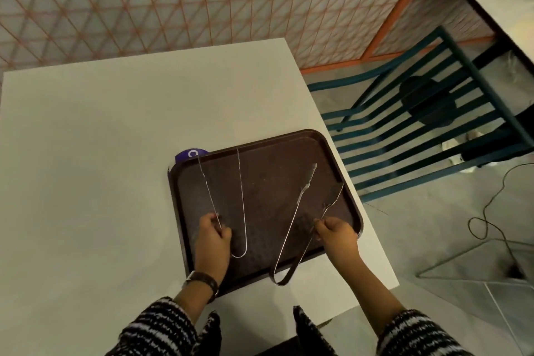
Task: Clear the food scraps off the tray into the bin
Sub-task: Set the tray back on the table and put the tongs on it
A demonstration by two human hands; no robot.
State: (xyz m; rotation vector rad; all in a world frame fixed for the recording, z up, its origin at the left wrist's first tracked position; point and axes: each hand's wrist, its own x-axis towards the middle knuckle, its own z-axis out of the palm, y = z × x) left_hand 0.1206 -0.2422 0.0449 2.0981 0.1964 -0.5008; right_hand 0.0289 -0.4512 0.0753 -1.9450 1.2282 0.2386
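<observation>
A dark brown tray (274,170) lies on the white table (101,153), near its right edge. No food scraps can be made out on its surface. My left hand (212,243) grips one arm of a thin pair of metal tongs (241,205), whose tips point away toward the tray's far rim. My right hand (336,237) holds one arm of a second pair of metal tongs (294,217) with scalloped tips, spread wide over the tray's right half. No bin is in view.
A purple round object (190,153) peeks out from under the tray's far left corner. A teal slatted chair (419,124) stands right of the table. An orange mesh railing (202,9) runs behind. A cable (491,211) trails on the floor.
</observation>
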